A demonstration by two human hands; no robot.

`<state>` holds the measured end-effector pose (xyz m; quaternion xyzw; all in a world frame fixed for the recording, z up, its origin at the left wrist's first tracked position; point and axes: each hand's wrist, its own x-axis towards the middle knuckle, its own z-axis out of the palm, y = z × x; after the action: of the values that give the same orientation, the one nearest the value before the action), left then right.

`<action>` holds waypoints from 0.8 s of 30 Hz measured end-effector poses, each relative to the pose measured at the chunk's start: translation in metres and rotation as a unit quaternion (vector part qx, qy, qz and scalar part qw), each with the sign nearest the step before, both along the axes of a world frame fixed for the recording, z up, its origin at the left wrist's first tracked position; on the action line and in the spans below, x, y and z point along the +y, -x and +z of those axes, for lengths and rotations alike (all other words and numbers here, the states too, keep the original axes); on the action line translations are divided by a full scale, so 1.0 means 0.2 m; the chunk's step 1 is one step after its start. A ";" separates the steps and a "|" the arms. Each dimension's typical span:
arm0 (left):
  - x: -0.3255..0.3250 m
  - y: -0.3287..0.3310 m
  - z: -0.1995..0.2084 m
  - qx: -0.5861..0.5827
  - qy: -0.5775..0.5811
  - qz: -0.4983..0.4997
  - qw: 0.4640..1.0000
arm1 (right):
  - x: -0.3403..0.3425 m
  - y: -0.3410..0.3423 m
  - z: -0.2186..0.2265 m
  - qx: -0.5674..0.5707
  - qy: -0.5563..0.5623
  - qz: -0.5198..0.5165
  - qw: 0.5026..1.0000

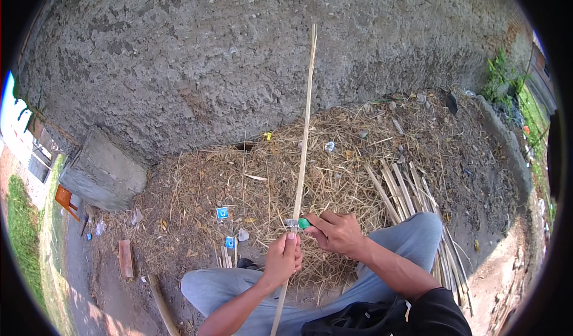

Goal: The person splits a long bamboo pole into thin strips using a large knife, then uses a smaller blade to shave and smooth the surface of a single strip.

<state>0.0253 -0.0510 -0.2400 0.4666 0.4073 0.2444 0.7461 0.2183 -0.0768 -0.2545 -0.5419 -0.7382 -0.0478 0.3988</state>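
A long pale strip, which looks like split bamboo [304, 148], stands up before me and leans against the rough wall, its top end slightly split. My left hand [283, 258] is closed round its lower part, thumb on top. The strip's lower end runs down between my legs. Just above that thumb, my right hand [336, 232] grips the green handle [304, 223] of a small tool, apparently a knife. Its short grey blade [291, 223] lies across the strip. My right fingers hide most of the handle.
More bamboo strips [400, 189] lie in a bundle beside my right knee. Dry shavings [340, 180] cover the ground. A concrete block [106, 169] stands by the grey wall [239, 55] at the left. A brick [126, 259] and a wooden stick [160, 303] lie near my left knee.
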 end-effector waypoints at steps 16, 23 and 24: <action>0.02 0.00 0.07 -0.016 0.063 -0.014 0.998 | 0.03 0.00 -0.01 0.011 -0.002 -0.042 0.999; -0.02 0.00 0.08 0.016 0.038 -0.026 0.999 | 0.07 -0.05 0.02 0.052 -0.003 -0.093 0.994; -0.03 0.01 0.08 0.027 0.045 -0.035 0.998 | 0.08 -0.07 0.01 0.050 -0.005 -0.097 0.994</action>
<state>0.0243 -0.0565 -0.2240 0.4531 0.4212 0.1870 0.7631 0.2318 -0.0609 -0.2524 -0.6103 -0.6613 -0.0627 0.4317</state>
